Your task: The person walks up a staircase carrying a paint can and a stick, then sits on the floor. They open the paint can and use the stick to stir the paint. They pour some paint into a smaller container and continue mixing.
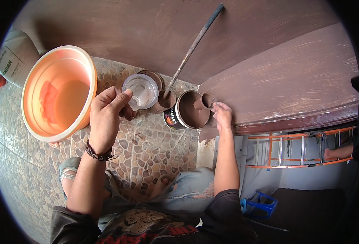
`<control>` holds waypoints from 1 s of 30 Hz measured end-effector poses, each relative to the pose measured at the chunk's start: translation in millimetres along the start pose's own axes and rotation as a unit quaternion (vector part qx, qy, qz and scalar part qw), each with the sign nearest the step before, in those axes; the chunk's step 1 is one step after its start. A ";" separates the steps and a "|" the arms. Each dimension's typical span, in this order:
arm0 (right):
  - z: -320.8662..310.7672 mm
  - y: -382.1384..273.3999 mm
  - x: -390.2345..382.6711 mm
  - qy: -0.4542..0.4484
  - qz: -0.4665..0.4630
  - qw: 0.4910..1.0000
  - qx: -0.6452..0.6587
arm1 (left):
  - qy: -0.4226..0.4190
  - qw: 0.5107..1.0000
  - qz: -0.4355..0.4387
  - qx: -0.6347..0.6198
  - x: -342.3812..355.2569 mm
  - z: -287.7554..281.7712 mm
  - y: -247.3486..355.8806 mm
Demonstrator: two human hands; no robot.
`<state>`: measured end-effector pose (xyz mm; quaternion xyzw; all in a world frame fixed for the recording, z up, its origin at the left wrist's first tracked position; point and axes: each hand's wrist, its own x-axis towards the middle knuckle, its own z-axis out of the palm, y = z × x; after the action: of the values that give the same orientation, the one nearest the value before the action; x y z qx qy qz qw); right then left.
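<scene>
My left hand (106, 114) pinches the rim of a clear plastic cup (142, 87), held up in front of the paint containers. A cup coated in brown paint (207, 100) is gripped by my right hand (223, 114) at its rim or handle. It tilts over the right edge of a dark paint bucket (181, 114), which holds brown paint. Just left of that bucket stands a smaller brown-stained container (163, 105), with a long stick (193, 45) leaning out of it against the wall. A round brown-stained thing (157, 78) is partly hidden behind the clear cup.
A large orange basin (91, 73) with cloudy liquid stands at left, beside a white sack (18, 57). Brown-painted walls (285, 77) rise ahead and right. A ladder (285, 166), another person's bare leg (338, 152) and a blue stool (264, 206) are at lower right.
</scene>
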<state>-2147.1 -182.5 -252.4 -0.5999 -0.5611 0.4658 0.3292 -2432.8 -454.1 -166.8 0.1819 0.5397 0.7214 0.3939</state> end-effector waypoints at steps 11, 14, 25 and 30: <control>19.0 1.4 1.0 -0.013 -0.118 0.984 -0.131 | -0.001 1.000 0.002 0.004 0.8 -0.8 -0.3; 32.1 1.3 -1.5 -0.004 -0.173 0.962 -0.211 | 0.005 1.000 0.001 -0.019 1.0 -0.6 0.5; 101.0 -9.8 -23.2 0.002 -0.373 0.850 -0.372 | 0.018 1.000 0.000 -0.011 1.3 -10.5 4.5; 126.0 -18.3 -34.5 -0.021 -0.393 0.805 -0.443 | 0.015 1.000 -0.006 -0.014 -1.7 -18.7 6.7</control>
<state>-2268.5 -229.5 -273.2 -0.3988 -0.9011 0.0097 0.1701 -2447.0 -468.1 -166.9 0.1626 0.5368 0.7289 0.3926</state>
